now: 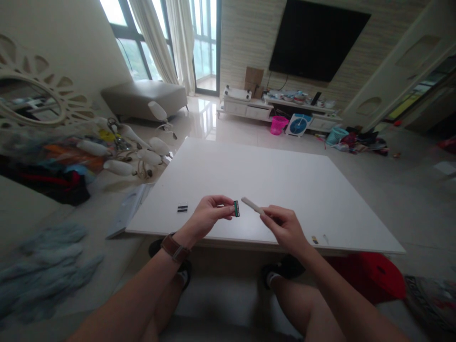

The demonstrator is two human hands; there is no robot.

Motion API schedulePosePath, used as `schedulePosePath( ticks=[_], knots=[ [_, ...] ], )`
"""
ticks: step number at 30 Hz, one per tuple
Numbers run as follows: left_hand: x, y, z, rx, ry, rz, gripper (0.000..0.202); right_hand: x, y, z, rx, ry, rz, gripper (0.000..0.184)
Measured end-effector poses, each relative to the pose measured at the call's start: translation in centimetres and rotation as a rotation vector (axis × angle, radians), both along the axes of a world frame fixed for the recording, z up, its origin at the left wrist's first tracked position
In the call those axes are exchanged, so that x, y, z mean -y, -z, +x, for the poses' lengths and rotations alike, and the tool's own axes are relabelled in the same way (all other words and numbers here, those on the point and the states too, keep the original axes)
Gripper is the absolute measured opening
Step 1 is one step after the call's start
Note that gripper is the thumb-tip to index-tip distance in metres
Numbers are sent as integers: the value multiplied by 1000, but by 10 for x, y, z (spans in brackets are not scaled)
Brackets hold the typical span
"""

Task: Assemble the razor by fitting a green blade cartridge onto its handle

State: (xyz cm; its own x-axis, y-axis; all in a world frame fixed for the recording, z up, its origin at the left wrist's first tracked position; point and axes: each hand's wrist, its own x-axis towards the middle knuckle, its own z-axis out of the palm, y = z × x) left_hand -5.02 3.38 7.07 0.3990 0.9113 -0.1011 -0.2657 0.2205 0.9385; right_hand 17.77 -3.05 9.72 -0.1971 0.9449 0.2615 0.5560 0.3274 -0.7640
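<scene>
My left hand pinches a small green and black razor head between thumb and fingers, just above the near part of the white table. My right hand is closed round a slim white razor handle, whose free end points left toward the head. A short gap separates the handle tip from the head. A small black cartridge lies on the table to the left of my left hand. A brown watch strap sits on my left wrist.
Tiny bits lie near the table's front right edge. A red stool stands under the right corner. A white lamp fixture and cluttered clothes lie left. A TV cabinet and pink bucket stand at the far wall.
</scene>
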Motion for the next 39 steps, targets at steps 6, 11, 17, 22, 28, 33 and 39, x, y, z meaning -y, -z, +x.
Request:
schedulePosePath(
  ticks=[6,11,17,22,28,33,39],
  knots=[
    [2,0,3,-5,4,-9,20,0,0,-3,-18,-22,-6,30],
    [3,2,4,-14,23,8,19,-2,4,-3,-11,33,-3,30],
    [4,4,6,-19,12,5,19,-1,2,-1,-47,63,-16,30],
    [5,4,8,-30,17,-4,18,1,4,-3,7,27,-5,28],
    [7,4,9,-31,42,-1,18,0,-2,1,-52,99,12,28],
    [6,5,7,-9,40,-3,19,0,3,-1,-5,59,6,27],
    [6,3,7,-30,50,-6,20,1,-4,2,5,14,70,24]
  ],
)
